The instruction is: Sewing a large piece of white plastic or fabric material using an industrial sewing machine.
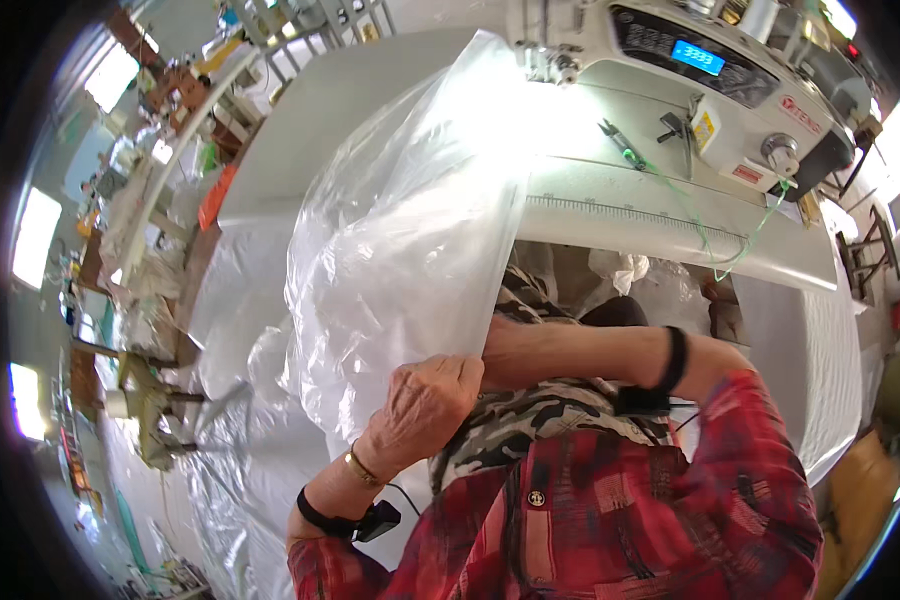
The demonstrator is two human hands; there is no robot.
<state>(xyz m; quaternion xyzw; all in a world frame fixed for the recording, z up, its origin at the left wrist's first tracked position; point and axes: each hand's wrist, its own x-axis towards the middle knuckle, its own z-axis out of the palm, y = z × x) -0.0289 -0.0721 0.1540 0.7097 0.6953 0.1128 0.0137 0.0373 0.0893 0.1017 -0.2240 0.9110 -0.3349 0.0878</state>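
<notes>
White sewing-table top [640,215] spreads at twelve o'clock from the hands, a bulky white sewing machine [740,90] and slim dark thread snips [625,145] toward one. Clear crinkled plastic sheet [370,260] billows at eleven, covering part of the table; the left hand [430,405] clamps its near edge. The right hand is hidden behind, its grip untellable.

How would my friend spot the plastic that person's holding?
Find the white sewing machine at the top right. From there, a big see-through plastic sheet reaches down to the person's left hand. Unlike other plastic nearby, this is gripped in that hand.
</notes>
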